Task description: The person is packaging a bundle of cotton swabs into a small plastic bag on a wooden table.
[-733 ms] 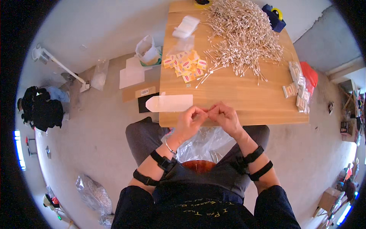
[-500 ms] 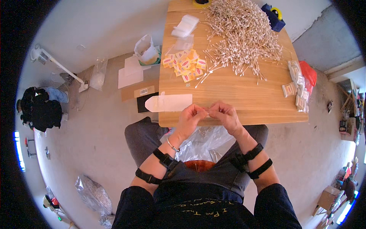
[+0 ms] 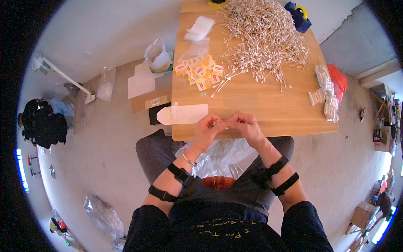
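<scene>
Bare wooden table (image 3: 268, 103) lies open ahead, bounded by cotton swab pile (image 3: 264, 38), yellow packets (image 3: 199, 72), and white sheet (image 3: 184, 114).

The table (image 3: 268, 105) in the upper middle is smooth, light wood with a matt sheen. The heap of swabs (image 3: 264, 38) on it looks like white cotton on thin sticks. Low centre, a clear plastic bag (image 3: 222, 157) is glossy and crinkled.

Change noted: left hand (image 3: 208, 129) and right hand (image 3: 245, 125), fingertips pinched together on a small clear packet (image 3: 221, 123), have drawn slightly closer to each other at the near edge of the bench (image 3: 268, 105); nothing else moved.
</scene>
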Motion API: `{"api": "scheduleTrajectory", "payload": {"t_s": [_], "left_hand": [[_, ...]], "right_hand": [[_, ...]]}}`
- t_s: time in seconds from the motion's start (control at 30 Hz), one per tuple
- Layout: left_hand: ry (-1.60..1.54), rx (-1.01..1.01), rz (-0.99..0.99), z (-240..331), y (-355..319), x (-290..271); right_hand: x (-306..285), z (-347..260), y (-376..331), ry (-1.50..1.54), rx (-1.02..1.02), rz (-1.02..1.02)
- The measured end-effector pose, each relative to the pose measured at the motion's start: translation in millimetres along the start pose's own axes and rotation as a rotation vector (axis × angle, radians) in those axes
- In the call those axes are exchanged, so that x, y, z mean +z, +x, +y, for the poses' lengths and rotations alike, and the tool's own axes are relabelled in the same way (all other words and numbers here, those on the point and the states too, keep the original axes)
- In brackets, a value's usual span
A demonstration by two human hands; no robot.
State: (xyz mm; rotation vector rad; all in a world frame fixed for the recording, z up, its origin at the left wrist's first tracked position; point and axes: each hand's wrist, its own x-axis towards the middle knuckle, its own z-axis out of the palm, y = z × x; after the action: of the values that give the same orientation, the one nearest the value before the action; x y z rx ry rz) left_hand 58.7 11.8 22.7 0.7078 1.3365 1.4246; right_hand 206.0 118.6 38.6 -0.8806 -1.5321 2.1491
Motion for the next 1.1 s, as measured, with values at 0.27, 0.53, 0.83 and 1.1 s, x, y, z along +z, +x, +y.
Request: {"api": "scheduleTrajectory", "payload": {"t_s": [0.27,0.53,0.83,1.1], "left_hand": [[0.007,-0.003,-0.003,13.3,9.3,-2.1],[0.005,0.035,-0.04,3.8,10.3,-10.5],[-0.021,0.0,-0.085,-2.1,9.9,-12.8],[-0.219,-0.009,-0.121,-14.4,11.2,-14.3]], "right_hand": [[-6.0,-1.5,4.0,-0.027,-0.024,0.059],[-4.5,-0.1,2.8,-0.038,0.002,0.051],[-5.0,-0.7,3.0,-0.03,-0.042,0.007],[-5.8,-0.7,2.4,0.009,-0.042,-0.015]]}}
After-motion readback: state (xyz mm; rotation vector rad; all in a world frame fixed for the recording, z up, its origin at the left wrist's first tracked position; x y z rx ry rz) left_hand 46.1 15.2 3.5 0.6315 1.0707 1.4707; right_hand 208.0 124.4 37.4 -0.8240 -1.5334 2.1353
